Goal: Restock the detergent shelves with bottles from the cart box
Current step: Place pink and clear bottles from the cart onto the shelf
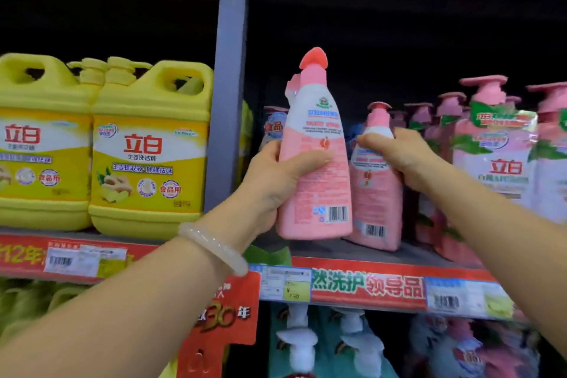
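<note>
My left hand [276, 175] grips a pink pump bottle [319, 193] with its back label and barcode towards me, held just above the front of the shelf [368, 255]. My right hand [402, 153] holds a second pink bottle [376, 202] by its shoulder; that bottle leans slightly and its base rests on the shelf just right of the first. More pink pump bottles [494, 156] stand in rows to the right, labels facing out. The cart box is out of view.
Yellow detergent jugs [147, 147] fill the bay to the left, beyond a grey upright post [228, 70]. A red price rail [368, 285] runs along the shelf edge. Teal and pink pump bottles [346, 344] sit on the shelf below. A dark gap lies behind the held bottles.
</note>
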A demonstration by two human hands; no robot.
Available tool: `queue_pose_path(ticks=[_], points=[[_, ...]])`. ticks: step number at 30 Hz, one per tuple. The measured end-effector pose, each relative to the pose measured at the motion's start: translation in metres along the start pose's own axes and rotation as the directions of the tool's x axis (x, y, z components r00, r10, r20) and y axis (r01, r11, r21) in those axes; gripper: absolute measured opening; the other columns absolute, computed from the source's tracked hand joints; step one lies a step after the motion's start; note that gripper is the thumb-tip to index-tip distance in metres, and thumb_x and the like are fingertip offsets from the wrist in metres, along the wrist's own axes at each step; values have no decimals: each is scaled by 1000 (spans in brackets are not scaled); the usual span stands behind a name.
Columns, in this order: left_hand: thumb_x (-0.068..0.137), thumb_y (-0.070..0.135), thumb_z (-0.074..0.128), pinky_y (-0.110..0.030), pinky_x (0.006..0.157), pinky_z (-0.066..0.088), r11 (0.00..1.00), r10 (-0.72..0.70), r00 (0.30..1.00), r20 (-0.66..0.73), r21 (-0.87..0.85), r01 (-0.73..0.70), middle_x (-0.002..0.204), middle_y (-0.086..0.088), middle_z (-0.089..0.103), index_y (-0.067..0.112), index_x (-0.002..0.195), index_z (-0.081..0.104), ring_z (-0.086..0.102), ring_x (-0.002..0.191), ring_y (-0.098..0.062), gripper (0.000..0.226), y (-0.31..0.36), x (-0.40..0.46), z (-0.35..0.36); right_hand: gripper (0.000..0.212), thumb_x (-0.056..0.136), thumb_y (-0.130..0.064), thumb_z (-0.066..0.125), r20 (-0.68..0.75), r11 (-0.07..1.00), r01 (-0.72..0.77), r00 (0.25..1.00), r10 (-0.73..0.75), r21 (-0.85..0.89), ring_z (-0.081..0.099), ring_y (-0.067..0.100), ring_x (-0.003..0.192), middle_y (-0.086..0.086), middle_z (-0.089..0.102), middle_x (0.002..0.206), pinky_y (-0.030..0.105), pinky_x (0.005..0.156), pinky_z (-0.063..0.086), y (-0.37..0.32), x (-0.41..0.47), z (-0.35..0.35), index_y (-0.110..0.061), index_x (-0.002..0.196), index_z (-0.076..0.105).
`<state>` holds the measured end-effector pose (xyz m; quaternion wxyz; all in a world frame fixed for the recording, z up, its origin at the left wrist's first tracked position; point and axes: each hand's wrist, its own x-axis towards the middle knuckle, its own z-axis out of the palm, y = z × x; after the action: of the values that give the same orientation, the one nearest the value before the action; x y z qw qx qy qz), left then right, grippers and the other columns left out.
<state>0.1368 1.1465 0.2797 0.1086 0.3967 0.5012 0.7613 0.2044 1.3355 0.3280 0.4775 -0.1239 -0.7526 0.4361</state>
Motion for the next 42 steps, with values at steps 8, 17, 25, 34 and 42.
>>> queue_pose_path(ticks=[8, 17, 25, 34, 42], points=[[72, 10, 79, -34, 63, 56, 995, 14, 975, -223, 100, 8, 89, -3, 67, 14, 106, 52, 67, 72, -18, 44, -23, 23, -3, 61, 70, -34, 80, 124, 998, -50, 991, 54, -33, 65, 22, 83, 10, 67, 105, 32, 70, 53, 10, -3, -8, -4, 116, 55], [65, 18, 84, -41, 80, 56, 957, 97, 968, -233, 290, -26, 104, -4, 65, 19, 105, 50, 66, 89, -21, 52, -29, 30, -5, 32, 84, -30, 67, 52, 846, 433, 897, -440, -312, 57, 12, 96, -2, 59, 104, 28, 87, 48, -41, -52, 22, -15, 112, 57], [79, 26, 73, -43, 84, 51, 755, 236, 941, -243, 655, -20, 111, -11, 58, 8, 113, 33, 60, 98, -32, 56, -26, 8, -2, 23, 83, -39, 67, 346, 991, -85, 937, 45, 103, 56, 14, 67, 1, 62, 87, 40, 82, 56, -17, -66, 75, -23, 95, 56], [80, -2, 65, -34, 95, 50, 823, 33, 998, -52, 567, 3, 101, 1, 63, 21, 123, 47, 61, 105, -21, 53, -22, -7, -32, 69, 59, -13, 87, 398, 988, -81, 917, 23, 130, 70, 19, 92, 9, 70, 105, 34, 79, 59, 11, -54, 82, -8, 120, 56], [56, 21, 89, -42, 96, 50, 707, -63, 994, -91, 699, 109, 120, -4, 58, 12, 127, 38, 58, 108, -21, 88, -26, 17, -27, 32, 78, -4, 71, 518, 952, -266, 842, 152, 153, 67, 20, 85, 11, 71, 101, 31, 71, 55, 13, -53, 77, -9, 108, 62]])
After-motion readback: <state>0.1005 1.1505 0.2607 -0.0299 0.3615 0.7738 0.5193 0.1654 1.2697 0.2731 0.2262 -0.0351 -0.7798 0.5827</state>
